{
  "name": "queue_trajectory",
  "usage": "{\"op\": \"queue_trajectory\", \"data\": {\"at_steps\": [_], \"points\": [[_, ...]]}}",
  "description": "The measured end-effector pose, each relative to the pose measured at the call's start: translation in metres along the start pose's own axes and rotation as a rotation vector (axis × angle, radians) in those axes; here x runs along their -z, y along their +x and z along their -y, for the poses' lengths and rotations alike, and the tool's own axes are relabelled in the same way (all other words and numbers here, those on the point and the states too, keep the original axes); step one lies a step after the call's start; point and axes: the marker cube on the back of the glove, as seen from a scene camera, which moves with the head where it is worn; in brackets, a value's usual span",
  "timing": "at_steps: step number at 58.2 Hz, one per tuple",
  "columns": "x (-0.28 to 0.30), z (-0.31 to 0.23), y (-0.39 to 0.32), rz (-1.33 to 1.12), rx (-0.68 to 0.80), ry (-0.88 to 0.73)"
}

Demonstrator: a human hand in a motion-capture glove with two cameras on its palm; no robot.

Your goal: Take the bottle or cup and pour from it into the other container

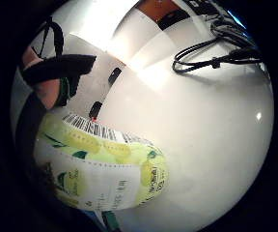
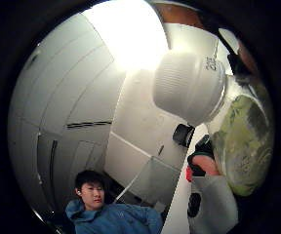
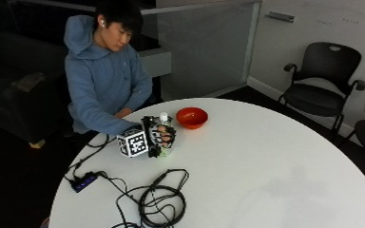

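Note:
A clear bottle (image 3: 164, 136) with a white cap and a green-and-yellow label stands upright on the round white table (image 3: 264, 166). My gloved right hand (image 3: 157, 137) grips it around the body. An orange bowl (image 3: 191, 117) sits on the table just beyond and to the right of the bottle. In the little finger side palm view the bottle's label (image 1: 105, 166) fills the near field, close to the palm. The thumb side palm view shows the white cap (image 2: 189, 85) and the green contents (image 2: 243, 141) beside my fingers.
A coil of black cable (image 3: 160, 202) lies near the table's front left edge, with a small black hub (image 3: 84, 181) at the left rim. A black office chair (image 3: 321, 90) stands beyond the table at the right. The person's bare left hand rests near the table's far edge.

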Motion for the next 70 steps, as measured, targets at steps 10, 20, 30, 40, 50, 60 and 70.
{"op": "queue_trajectory", "data": {"at_steps": [10,20,30,40,50,60,70], "points": [[-0.008,0.002,-0.013,-0.006,-0.015,-0.025],[-0.025,0.001,-0.04,-0.059,0.013,-0.112],[-0.047,0.007,-0.076,-0.163,0.063,-0.274],[-0.08,0.007,-0.107,-0.361,0.111,-0.459],[-0.114,0.008,-0.13,-0.651,0.123,-0.647],[-0.138,0.013,-0.139,-0.976,0.161,-0.843],[-0.158,0.008,-0.141,-1.323,0.167,-0.985]]}}
